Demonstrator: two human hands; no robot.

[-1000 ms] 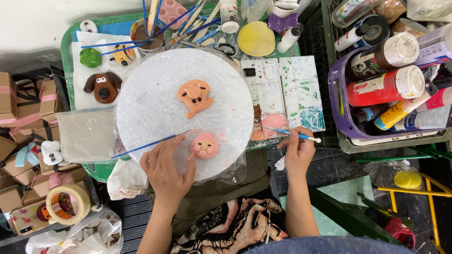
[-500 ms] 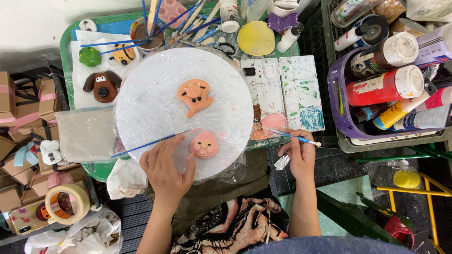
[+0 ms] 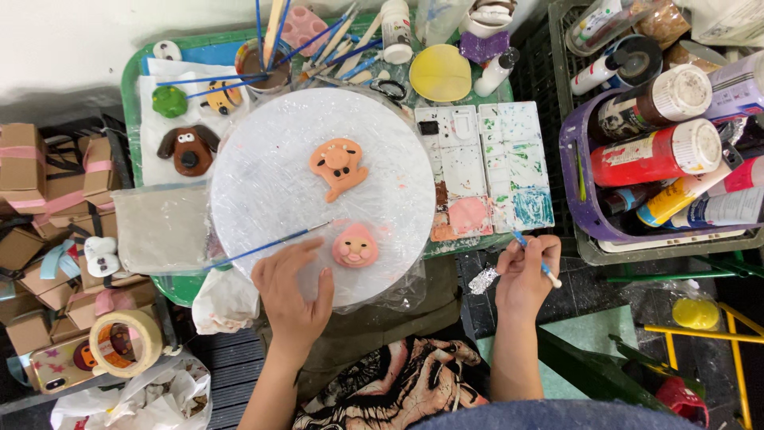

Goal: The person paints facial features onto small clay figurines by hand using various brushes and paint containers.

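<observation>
A round board wrapped in clear film (image 3: 270,159) carries an orange clay dog figure (image 3: 339,166) and a small pink clay face (image 3: 355,245). My left hand (image 3: 294,291) rests flat on the board's near edge, just left of the pink face, fingers apart. A thin blue paintbrush (image 3: 263,248) lies on the board by its fingertips. My right hand (image 3: 525,275) holds a small blue-handled brush (image 3: 532,256) off the table's right front edge, below a white paint palette (image 3: 485,167) with pink and blue paint.
A green tray (image 3: 131,87) holds a brown dog figure (image 3: 187,150), a green piece, a cup of brushes (image 3: 259,60) and a yellow disc (image 3: 440,73). Paint bottles fill a purple basket (image 3: 577,183) at right. Small boxes (image 3: 32,175) and a tape roll (image 3: 123,342) sit at left.
My right hand with the brush has drawn back slightly from the palette toward me. My left hand stays on the board's edge.
</observation>
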